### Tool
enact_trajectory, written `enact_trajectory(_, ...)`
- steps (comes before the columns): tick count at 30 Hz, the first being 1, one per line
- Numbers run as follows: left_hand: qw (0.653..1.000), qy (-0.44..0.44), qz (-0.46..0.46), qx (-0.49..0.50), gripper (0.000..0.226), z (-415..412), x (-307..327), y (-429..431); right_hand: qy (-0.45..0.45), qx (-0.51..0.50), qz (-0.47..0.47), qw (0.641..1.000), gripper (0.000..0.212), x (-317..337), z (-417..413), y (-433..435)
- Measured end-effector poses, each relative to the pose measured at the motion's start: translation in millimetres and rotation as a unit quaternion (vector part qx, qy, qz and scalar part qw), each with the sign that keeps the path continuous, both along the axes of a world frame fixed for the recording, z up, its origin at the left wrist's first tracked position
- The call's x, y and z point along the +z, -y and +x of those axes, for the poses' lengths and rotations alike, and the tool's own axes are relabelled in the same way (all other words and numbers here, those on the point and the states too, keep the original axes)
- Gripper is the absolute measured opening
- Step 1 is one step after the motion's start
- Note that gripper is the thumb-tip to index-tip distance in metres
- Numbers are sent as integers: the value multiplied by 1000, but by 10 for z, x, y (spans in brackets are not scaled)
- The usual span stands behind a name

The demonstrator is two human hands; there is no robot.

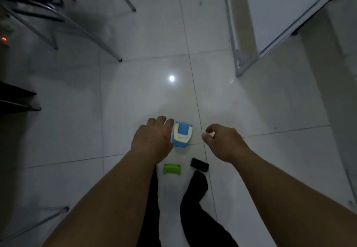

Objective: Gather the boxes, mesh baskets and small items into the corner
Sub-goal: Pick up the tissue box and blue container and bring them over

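A small blue and white box point(181, 134) lies on the white tiled floor in front of me. My left hand point(153, 138) hangs palm down right beside its left edge, fingers touching or almost touching it; I cannot tell whether it grips. My right hand point(222, 139) hovers to the right of the box with fingers loosely curled and nothing visible in them. Nearer to me on the floor lie a small green item point(172, 168) and a small black item point(199, 165). My legs in black trousers stand just behind them.
Metal chair or table legs point(108, 47) stand at the upper left. A white metal-framed cabinet or door point(243, 34) rises at the upper right. A dark shelf edge point(17, 100) juts in from the left. A light glare point(171, 78) shines on the tiles ahead.
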State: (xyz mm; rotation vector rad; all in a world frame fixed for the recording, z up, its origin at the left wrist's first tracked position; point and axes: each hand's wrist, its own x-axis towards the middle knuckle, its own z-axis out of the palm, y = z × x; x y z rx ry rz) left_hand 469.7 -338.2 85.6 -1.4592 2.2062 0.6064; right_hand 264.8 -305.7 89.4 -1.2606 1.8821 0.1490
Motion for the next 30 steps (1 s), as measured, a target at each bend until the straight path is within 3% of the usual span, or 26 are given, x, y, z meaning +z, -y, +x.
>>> enact_trajectory(4, 996, 45, 83, -7, 80, -124, -1100, 478, -2, -40, 46, 998, 42, -1105, -34, 458)
enact_trajectory(9, 985, 21, 162, 56, 66, -342, -2446, 866, -7, -102, 108, 989, 41, -2441, -45, 717)
enact_trajectory(16, 978, 42, 183, 96, 55, -563, -3699, 793, 9, -187, 175, 967, 42, -3709, 44, 698)
enact_trajectory(22, 954, 19, 213, 212, 44, -618, -3979, 660, 87, -332, 219, 913, 31, -4111, 239, 578)
enact_trajectory(30, 950, -51, 196, 238, 39, -671, -3315, 943, 120, -349, 143, 919, 29, -3443, 144, 664)
